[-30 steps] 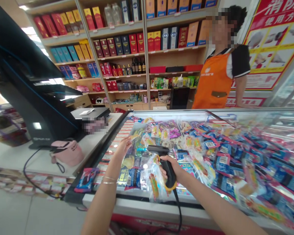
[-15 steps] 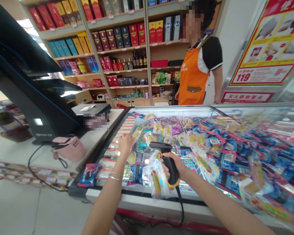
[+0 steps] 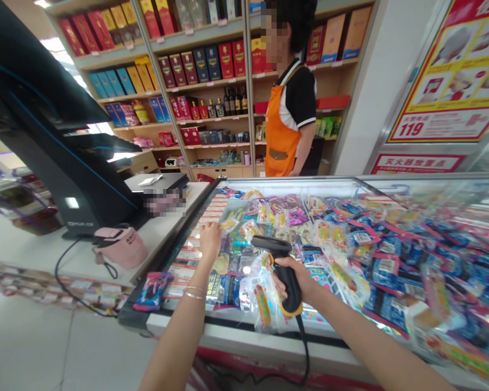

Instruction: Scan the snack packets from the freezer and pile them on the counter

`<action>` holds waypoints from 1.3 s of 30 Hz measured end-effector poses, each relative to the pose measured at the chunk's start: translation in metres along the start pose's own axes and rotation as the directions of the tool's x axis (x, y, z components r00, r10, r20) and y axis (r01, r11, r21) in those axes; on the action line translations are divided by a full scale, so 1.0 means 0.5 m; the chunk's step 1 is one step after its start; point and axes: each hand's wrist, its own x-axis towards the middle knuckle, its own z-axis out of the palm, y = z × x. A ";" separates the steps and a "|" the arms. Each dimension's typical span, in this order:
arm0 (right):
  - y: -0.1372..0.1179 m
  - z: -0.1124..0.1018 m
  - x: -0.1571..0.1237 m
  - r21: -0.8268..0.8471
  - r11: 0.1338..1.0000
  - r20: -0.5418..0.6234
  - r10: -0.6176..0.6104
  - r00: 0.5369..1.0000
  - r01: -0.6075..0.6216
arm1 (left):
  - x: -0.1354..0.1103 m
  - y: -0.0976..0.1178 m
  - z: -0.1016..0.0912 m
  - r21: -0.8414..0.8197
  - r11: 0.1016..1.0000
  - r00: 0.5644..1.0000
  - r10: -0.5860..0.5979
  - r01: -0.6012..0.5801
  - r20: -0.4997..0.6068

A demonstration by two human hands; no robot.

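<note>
My right hand (image 3: 299, 279) grips the handle of a black barcode scanner (image 3: 279, 260) with a yellow base and a trailing cable, held over the packets in a chest freezer (image 3: 244, 326). A clear packet with a sausage-like snack (image 3: 263, 301) hangs by the same hand. My left hand (image 3: 209, 239), with thin bangles at the wrist, reaches into the freezer's left side and pinches a yellow-green packet (image 3: 230, 221) at its corner. Many wrapped ice creams (image 3: 370, 255) fill the freezer.
A black till screen (image 3: 44, 125) stands on the white counter (image 3: 163, 228) at left, with a pink cap (image 3: 120, 247) and cable beside it. A blue-pink packet (image 3: 150, 290) lies on the freezer's corner. A person in an orange apron (image 3: 285, 119) stands behind the freezer before shelves of boxes (image 3: 187, 70).
The person in the orange apron has walked left along the back of the freezer. My left hand moved slightly forward onto the yellow-green packet. The scanner hand stayed about in place.
</note>
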 end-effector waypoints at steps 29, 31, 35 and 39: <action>-0.017 0.013 -0.025 0.001 0.963 0.092 -0.268 0.959 0.269 | -0.002 0.079 -0.033 -0.925 -0.264 0.942 -0.118 0.274 0.313; -0.024 0.016 -0.032 -0.014 0.956 0.093 -0.290 0.953 0.292 | -0.007 0.087 -0.042 -0.857 -0.379 0.923 -0.020 0.349 0.385; -0.028 0.024 -0.041 -0.066 0.945 0.086 -0.314 0.946 0.320 | -0.023 0.104 -0.062 -0.781 -0.360 0.859 0.179 0.510 0.479; -0.024 0.027 -0.041 -0.095 0.938 0.098 -0.324 0.941 0.333 | -0.034 0.120 -0.072 -0.756 -0.303 0.814 0.233 0.581 0.532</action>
